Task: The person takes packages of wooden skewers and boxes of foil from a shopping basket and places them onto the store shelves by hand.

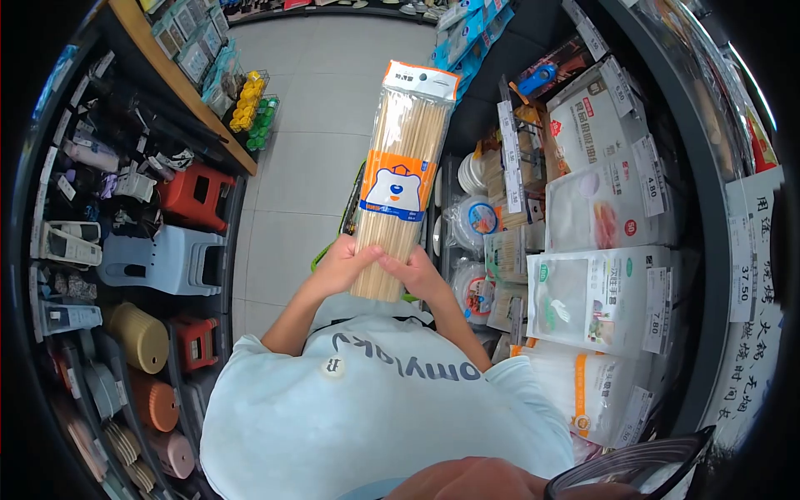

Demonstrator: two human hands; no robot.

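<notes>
A clear pack of bamboo skewers [408, 125] stands tilted in front of my chest, its orange and blue label with a white bear facing me. My left hand [346, 265] grips the lower left side of the pack, thumb across its front. On the lower right side, my right hand [419, 273] is closed round it too, and both thumbs nearly meet. Behind the pack, a black and green basket [348, 204] shows only in part.
Shelves on my right hold bags of disposable gloves [583, 304], stacked plastic-wrapped bowls [475, 218] and price tags [510, 158]. To my left are a red stool [196, 196], a grey-blue stool [167, 260] and bins [140, 337]. A tiled aisle [321, 100] runs ahead.
</notes>
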